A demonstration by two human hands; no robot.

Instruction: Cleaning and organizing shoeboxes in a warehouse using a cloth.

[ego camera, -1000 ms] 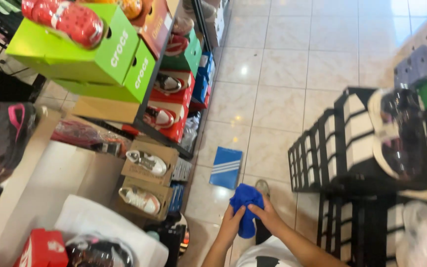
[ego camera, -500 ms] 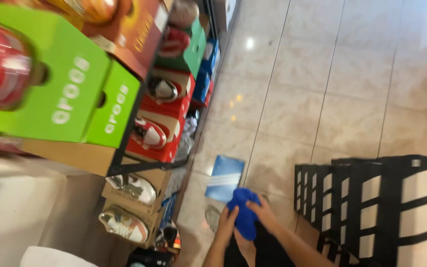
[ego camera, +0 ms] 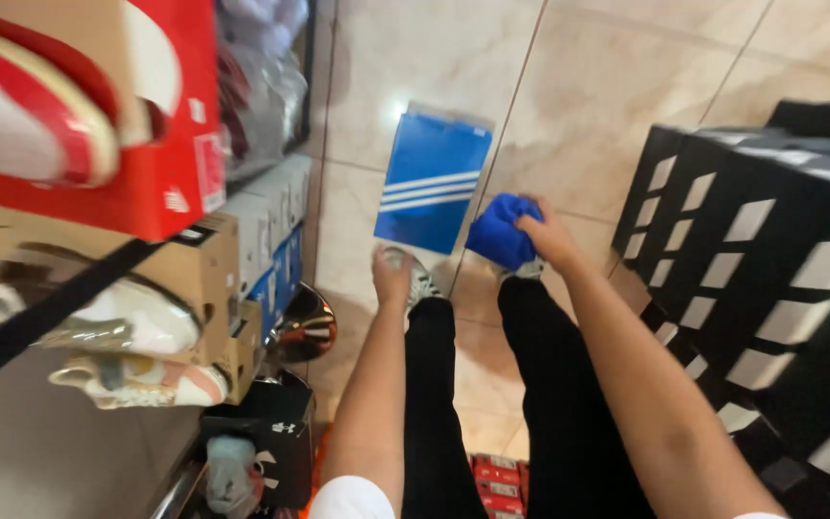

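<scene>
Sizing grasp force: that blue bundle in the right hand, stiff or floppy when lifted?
Likely floppy: the blue bundle bulges in soft, crumpled folds where the right hand grips it. Probably light, since one hand carries it with no second support. Unlikely to roll or break, judging by its cloth-like look.

The scene is brightly and evenly lit from overhead, with a white glare spot on the glossy floor tiles (ego camera: 405, 106) at about twelve o'clock and a softer sheen on the chrome base (ego camera: 305, 327) near eight o'clock. Soft shadows fall under the legs and beside the black boxes (ego camera: 770, 250) at three o'clock. The red box (ego camera: 98, 106) and shoes at ten o'clock are close, blurred and stretched by the wide lens, while the blue box (ego camera: 431, 178) at centre is fairly sharp.
</scene>
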